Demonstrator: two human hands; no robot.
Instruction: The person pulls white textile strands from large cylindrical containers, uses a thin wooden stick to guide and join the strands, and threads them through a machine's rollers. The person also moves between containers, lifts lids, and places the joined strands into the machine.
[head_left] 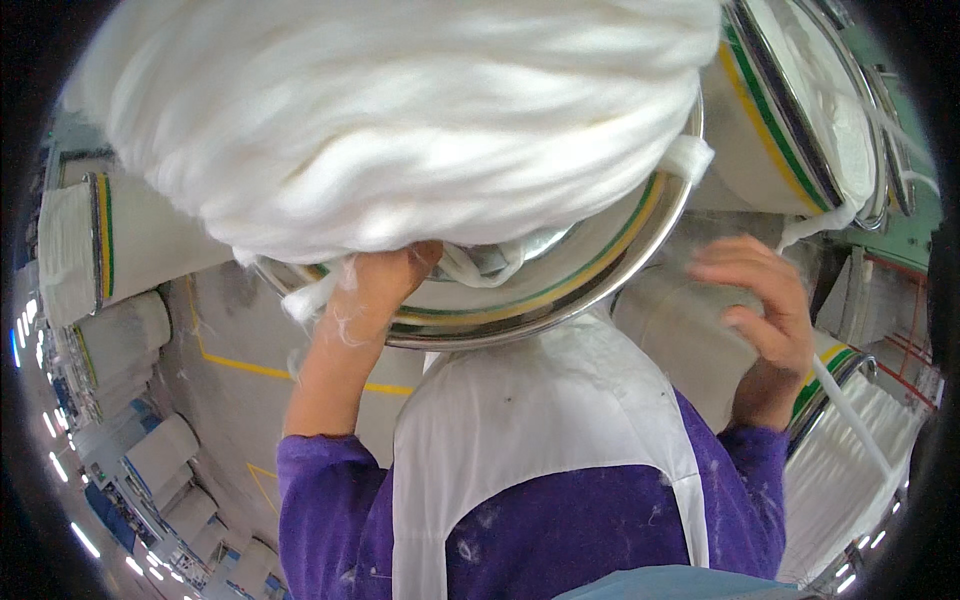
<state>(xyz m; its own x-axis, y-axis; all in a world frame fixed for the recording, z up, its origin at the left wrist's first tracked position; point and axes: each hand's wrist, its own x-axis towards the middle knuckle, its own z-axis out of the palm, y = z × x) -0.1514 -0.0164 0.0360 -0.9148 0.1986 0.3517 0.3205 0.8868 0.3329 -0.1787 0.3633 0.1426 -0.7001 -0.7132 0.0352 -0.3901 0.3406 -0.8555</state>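
Under the far white fluff (420, 120), our left hand (395, 275) is touching it, grip hidden; our right hand (765, 305) is hovering, released, half-curled.

And here at centre, the open can (470, 338) stands right in front of the person's apron (560, 400), with the fibre mass (420, 120) above it, over its far side. The left hand (395, 280) is at the near left rim, fingers hidden under the mass! One strand (688, 158) drapes over the rim at right. Out beyond that, the right hand (765, 295), apart from the can. Far right, an upper can (750, 140) lies ahead of a lower can (822, 380); across the floor (240, 330), another can (160, 235) at left.
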